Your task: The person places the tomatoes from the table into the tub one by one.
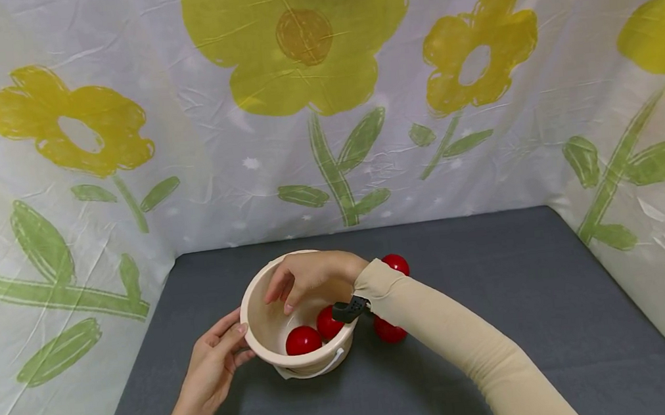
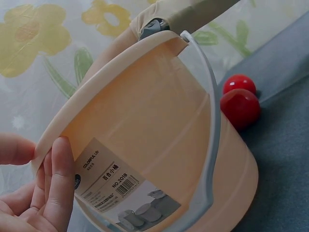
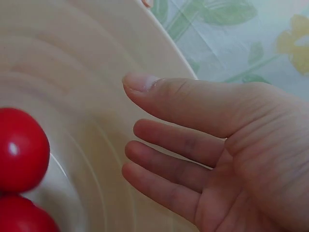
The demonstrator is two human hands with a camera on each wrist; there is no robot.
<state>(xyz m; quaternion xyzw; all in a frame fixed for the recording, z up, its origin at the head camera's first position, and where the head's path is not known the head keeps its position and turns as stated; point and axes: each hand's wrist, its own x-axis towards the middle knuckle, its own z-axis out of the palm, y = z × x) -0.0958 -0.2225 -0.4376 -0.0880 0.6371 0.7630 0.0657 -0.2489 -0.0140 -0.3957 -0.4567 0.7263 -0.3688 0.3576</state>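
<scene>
Two red balls (image 1: 303, 340) lie on the floor of the bucket (image 1: 298, 362), below and nearer the wearer than the right hand (image 1: 315, 276), whose relaxed fingers hold nothing. The left hand (image 1: 217, 356) pinches the left rim. Outside, right of the bucket, two outer balls (image 1: 390, 329) are partly covered by the sleeved forearm (image 1: 457, 348).

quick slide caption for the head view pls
Left hand grips a cream bucket holding two red balls; the empty right hand hangs at its mouth.
</scene>
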